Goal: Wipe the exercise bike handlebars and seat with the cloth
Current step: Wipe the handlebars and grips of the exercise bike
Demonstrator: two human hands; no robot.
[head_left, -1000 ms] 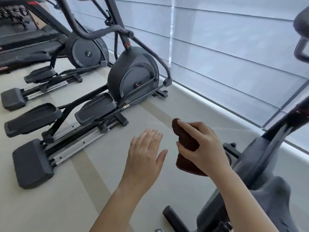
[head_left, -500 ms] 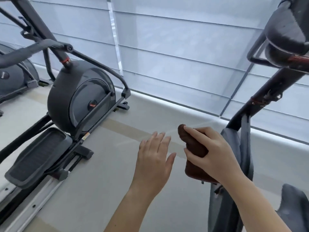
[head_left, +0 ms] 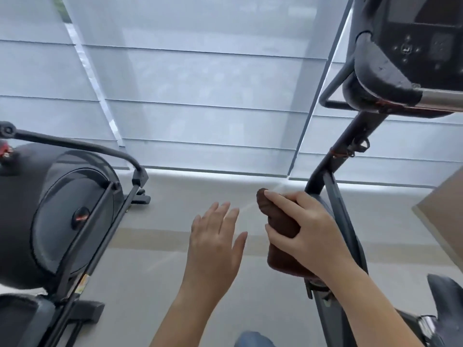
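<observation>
My right hand (head_left: pixel 304 229) grips a bunched dark brown cloth (head_left: pixel 280 224) in the air, in front of the exercise bike's slanted frame post (head_left: pixel 338 204). My left hand (head_left: pixel 215 239) hovers flat beside it with straight fingers and holds nothing. The bike's console (head_left: pixel 413 43) and its black padded handlebar (head_left: pixel 380 78) with a chrome bar (head_left: pixel 443 97) sit high at the upper right, well above both hands. A dark pointed part, perhaps the seat (head_left: pixel 443 291), shows at the lower right edge.
An elliptical trainer (head_left: pixel 55 221) with a big round flywheel housing stands at the left. Grey window blinds (head_left: pixel 200 96) fill the background. Pale grey floor (head_left: pixel 162 259) lies between the two machines. A tan panel edge (head_left: pixel 446 216) juts in at the right.
The view has swung right and up: the elliptical slid left and the bike's console and handlebar came into sight. Both hands kept their pose, the right one still holding the cloth.
</observation>
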